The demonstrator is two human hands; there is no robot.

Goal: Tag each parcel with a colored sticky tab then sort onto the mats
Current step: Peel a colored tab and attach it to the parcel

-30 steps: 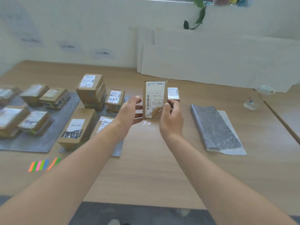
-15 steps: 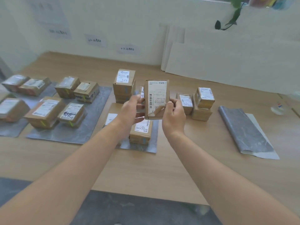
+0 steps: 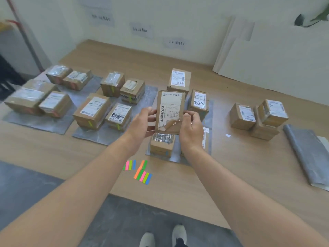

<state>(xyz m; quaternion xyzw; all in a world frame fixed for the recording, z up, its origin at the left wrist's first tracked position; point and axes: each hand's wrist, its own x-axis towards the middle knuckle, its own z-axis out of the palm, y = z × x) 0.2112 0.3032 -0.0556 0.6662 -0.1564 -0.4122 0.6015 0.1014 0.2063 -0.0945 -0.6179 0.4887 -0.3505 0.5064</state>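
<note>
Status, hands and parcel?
Grip: left hand and right hand on parcel, upright. No tab visible on it. Spare sticky tabs on table. Nothing in the way.

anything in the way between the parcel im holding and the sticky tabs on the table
Nothing visible. The left hand and right hand hold the parcel above a grey mat; the sticky tabs lie on bare table nearer the person. The scribbled-label box on that mat sits beyond the tabs, off the path.

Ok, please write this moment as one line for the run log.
left hand: grips parcel | right hand: grips parcel | parcel: upright, above mat | tabs: on table
</note>
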